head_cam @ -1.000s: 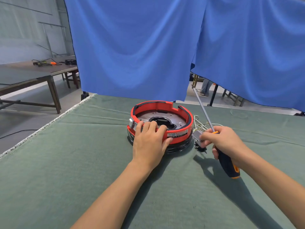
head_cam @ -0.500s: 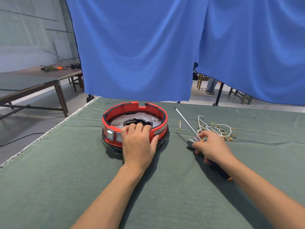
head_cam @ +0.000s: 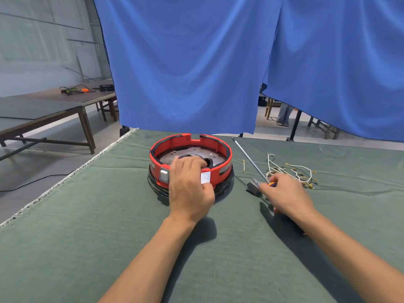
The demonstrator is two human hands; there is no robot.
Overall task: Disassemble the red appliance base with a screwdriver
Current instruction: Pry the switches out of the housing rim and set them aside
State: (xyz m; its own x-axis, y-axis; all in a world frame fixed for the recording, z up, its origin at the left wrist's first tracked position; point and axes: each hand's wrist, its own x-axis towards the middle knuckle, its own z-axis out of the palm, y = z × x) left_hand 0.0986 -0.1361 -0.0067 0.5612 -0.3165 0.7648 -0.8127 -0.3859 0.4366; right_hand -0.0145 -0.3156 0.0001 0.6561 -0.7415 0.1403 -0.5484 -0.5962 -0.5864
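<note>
Head view: our left hand [head_cam: 189, 189] grips the red appliance base [head_cam: 220, 159] at its near rim, while our right hand [head_cam: 285, 196], well beside it, grasps the screwdriver [head_cam: 249, 159], touching a small grey part [head_cam: 253, 186].

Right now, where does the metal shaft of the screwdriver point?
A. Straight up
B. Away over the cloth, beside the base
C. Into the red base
B: the screwdriver shaft lies low over the green cloth, right of the red base, apart from it, held by the right hand.
</note>
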